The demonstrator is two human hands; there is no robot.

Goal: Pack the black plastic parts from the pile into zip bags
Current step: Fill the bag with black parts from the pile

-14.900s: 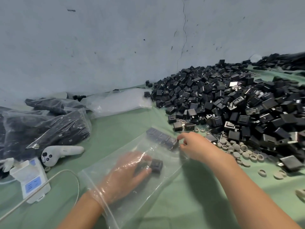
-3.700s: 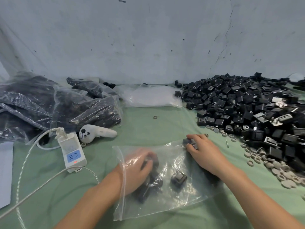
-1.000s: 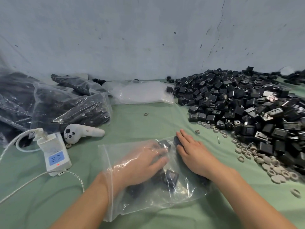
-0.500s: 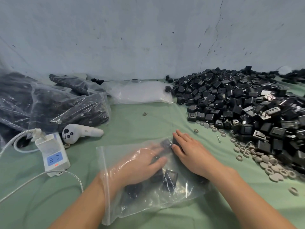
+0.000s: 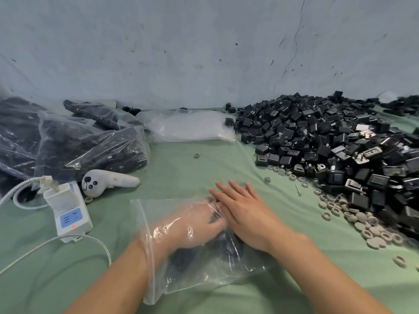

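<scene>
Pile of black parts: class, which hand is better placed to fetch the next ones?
Right. The right hand lies outside the zip bag, nearer the pile; the left hand is inside the bag.

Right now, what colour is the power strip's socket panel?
Blue, set in the white power strip; the head view shows it.

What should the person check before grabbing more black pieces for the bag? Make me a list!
1. Zip bag open: ok, the left hand is inside it.
2. Bag held down: ok, the right hand lies flat on it.
3. Black parts in the bag: ok, some show through.
4. More to pack: ok, a big pile lies to the right.
5. Left hand gripping a part: cannot tell.
</scene>
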